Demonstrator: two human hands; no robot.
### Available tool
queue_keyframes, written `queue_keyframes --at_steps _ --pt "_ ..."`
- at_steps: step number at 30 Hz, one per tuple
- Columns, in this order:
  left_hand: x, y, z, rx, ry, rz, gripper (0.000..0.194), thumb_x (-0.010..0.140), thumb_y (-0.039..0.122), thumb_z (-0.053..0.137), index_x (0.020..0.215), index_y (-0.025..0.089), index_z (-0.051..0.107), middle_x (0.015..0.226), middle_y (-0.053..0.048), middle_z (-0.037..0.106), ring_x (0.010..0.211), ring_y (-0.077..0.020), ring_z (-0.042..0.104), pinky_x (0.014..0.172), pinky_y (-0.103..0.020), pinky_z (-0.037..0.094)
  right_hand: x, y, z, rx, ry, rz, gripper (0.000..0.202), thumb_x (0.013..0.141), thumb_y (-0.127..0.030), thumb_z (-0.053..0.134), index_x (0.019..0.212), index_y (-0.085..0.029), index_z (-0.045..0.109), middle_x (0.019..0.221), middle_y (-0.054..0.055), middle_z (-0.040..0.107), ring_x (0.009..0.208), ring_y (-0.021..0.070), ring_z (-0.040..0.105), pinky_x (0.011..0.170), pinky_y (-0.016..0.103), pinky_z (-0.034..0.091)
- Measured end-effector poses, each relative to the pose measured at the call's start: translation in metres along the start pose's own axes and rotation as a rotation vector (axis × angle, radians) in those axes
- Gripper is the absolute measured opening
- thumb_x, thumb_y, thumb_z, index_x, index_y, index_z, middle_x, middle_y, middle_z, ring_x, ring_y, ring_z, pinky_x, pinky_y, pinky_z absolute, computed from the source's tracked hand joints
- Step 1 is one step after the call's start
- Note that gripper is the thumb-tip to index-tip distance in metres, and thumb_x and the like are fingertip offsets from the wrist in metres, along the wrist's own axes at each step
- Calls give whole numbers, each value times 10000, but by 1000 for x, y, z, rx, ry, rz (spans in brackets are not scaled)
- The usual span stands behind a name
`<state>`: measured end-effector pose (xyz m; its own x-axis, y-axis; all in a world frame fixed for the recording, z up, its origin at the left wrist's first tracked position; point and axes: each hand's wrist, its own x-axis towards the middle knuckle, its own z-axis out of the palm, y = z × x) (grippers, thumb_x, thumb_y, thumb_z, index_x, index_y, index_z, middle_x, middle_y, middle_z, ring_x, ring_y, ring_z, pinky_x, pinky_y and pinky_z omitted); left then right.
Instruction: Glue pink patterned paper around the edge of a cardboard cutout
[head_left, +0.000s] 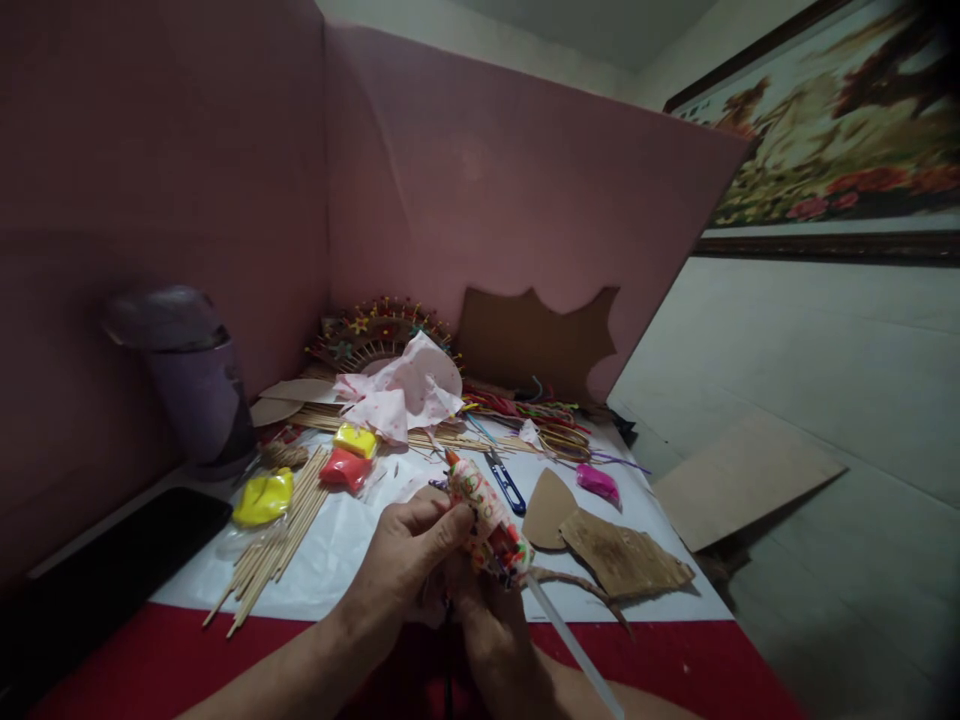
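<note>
Pink board walls (525,190) behind white sheet (337,550), sticks (277,540) & cardboard bits (622,560) scattered. Both hands clenched on glue gun (491,520): left hand (409,560) round barrel, right hand (487,610) under, over sheet edge. Prob. mid-job, nothing assembled yet.

On the desk (337,570), the glue gun (491,520) sits in both hands near the front edge, with skewers (277,540) to its left, cardboard pieces (622,560) to its right, snips (504,480) just behind, and a cup (199,390) far left.
</note>
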<state>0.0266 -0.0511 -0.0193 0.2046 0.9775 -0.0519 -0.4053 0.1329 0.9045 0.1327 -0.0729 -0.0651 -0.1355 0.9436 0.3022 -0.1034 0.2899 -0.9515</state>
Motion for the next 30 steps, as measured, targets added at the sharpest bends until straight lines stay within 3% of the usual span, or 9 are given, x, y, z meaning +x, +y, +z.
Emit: queue_keyframes --at_steps 3,8,11,14,17,22,25,30 --pt "-3 4 -2 31 -22 -22 395 588 508 758 635 122 688 466 -7 615 338 -82 463 432 -229 415 -4 5 -2 -4 15 6 344 831 -446 580 1086 -221 632 868 58 671 804 235 620 752 339 536" --pt "-2 4 -5 62 -73 -35 418 670 518 693 554 116 683 392 -20 568 341 -117 480 440 -259 421 -4 12 -2 -5 69 -11 255 832 -385 596 1033 -239 658 917 55 650 928 252 571 889 380 463" --pt "2 0 -8 55 -94 -11 417 690 514 678 551 121 682 398 -33 574 401 -149 533 459 -264 436 -2 10 -1 17 42 16 277 868 -363 554 1108 -236 610 923 46 638 878 220 565 806 343 488" --pt "5 -4 -9 42 -106 -12 409 692 518 674 584 123 675 448 -30 599 361 -111 488 401 -229 399 1 5 0 22 -3 13 255 896 -378 505 1065 -222 615 816 29 614 751 185 549 708 304 488" --pt "5 -5 -8 15 -95 -43 417 694 537 661 608 129 652 461 -3 578 307 -68 413 332 -194 336 4 1 1 42 21 -6 236 894 -399 503 947 -215 643 764 19 604 699 170 537 730 302 478" --pt "3 -2 -5 16 -34 -24 448 622 556 714 678 115 663 503 -17 607 384 -107 511 381 -205 387 5 5 2 35 43 -18 275 842 -385 590 1067 -231 628 934 44 652 874 211 575 856 331 459" --pt "3 -1 -4 13 -6 -30 449 573 538 756 656 106 667 524 -44 645 419 -128 552 430 -228 429 4 10 1 -10 50 7 248 794 -354 652 1012 -235 655 857 35 655 864 223 574 844 333 465" --pt "5 -1 -5 11 -48 -56 458 602 562 723 591 106 676 497 -54 637 386 -125 524 399 -230 402 4 2 3 -4 -16 6 237 872 -326 550 1075 -221 614 880 43 650 904 215 572 859 346 469"
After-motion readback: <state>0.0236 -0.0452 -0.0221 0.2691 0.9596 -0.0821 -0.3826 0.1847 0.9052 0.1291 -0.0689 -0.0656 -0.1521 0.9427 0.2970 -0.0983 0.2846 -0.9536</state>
